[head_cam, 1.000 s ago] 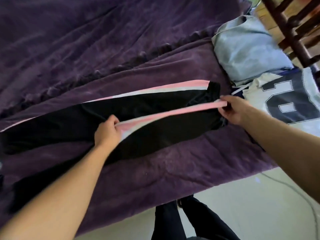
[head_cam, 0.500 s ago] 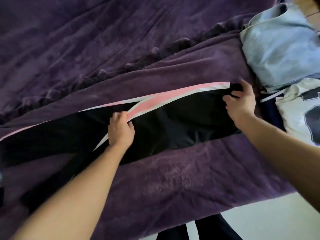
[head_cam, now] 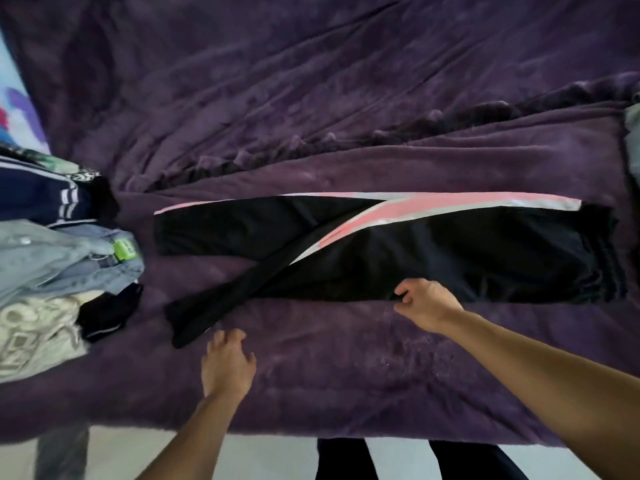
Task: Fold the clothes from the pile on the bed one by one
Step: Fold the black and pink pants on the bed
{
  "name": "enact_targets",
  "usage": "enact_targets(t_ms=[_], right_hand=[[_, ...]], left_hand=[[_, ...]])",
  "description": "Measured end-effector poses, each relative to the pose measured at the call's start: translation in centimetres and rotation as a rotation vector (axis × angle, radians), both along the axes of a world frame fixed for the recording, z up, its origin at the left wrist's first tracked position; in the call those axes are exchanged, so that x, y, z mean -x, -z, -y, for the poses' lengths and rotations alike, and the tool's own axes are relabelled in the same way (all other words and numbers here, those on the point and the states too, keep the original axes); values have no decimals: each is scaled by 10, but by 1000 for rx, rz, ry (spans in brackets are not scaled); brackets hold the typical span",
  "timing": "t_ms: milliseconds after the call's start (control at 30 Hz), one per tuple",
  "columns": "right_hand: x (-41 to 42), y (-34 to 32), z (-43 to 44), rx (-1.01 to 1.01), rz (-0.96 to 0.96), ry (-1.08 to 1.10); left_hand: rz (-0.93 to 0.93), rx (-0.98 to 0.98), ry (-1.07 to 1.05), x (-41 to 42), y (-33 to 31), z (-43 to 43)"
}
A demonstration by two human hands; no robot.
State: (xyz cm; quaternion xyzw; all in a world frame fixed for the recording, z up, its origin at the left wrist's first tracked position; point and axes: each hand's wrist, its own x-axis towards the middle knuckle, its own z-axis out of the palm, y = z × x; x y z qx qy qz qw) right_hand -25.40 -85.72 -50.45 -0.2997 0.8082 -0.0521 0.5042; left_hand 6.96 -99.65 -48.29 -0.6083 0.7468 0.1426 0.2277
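Observation:
Black track pants (head_cam: pixel 433 251) with a pink and white side stripe lie stretched across the purple bedspread (head_cam: pixel 311 98), waistband to the right. One leg lies straight; the other slants down to the left, its cuff near the bed's front. My right hand (head_cam: pixel 424 303) pinches the near edge of the pants at mid-length. My left hand (head_cam: pixel 227 365) hovers with loose fingers just right of the slanted leg's cuff, holding nothing. The pile of clothes (head_cam: pixel 59 251) sits at the left edge.
The pile holds a navy striped garment (head_cam: pixel 45 199), pale denim (head_cam: pixel 52 261) and a cream printed piece (head_cam: pixel 31 334). A grey garment (head_cam: pixel 633 140) shows at the right edge. The pale floor (head_cam: pixel 277 459) and my dark trouser legs are below the bed's front edge.
The view swung left, so the pile came in and the folded stack left. My left hand let go of the pink stripe and dropped toward the cuff. My right hand moved from the waistband to the near edge.

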Motion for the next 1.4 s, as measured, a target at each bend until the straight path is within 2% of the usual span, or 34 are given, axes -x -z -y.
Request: enact_targets(t_ms=[100,200,267,333,400,467,567,667,767,900,933,1033,1100,1167,1267,1333,1400], right_hand=[[-38,2,42,30,36,35],[-77,12,90,61,73,174],[-103,26,125,107,168,430],[-128,41,161,155,280,729],[-150,54,197,155,376,970],[-170,62,225,105,424,1123],[-189,61,255,57,414,1280],[-182,46,282,112,382,1298],[-169,19,308,201,304,1263],[-166,12,323,274,42,1012],[-168,16,320,258,-56,869],[-175,34,306,124,-383,238],[-173,54,297,22,-371,-6],[-170,75,293,-48,-319,-63],[-159,100,294,-82,-287,-149],[-148,99,297,-99,-233,-188],[-138,87,297,-81,-179,-183]], left_hand=[[37,33,13,-42,6,30],[115,-18,109,-83,26,58],[166,-39,206,-112,46,79],[135,-28,288,-136,66,102],[7,10,368,-155,80,128],[-154,13,349,-163,82,155],[-454,-4,60,-163,70,207],[-717,-24,-202,-143,39,266],[-867,-33,-243,-115,23,323],[-858,81,-286,-86,44,378],[-825,82,-323,-81,51,384],[-681,3,-444,-73,72,383],[-610,-111,-519,-72,82,372],[-607,-177,-585,-72,89,361],[-724,-281,-715,-68,91,352],[-796,-338,-766,-65,85,349],[-827,-303,-751,-62,71,346]])
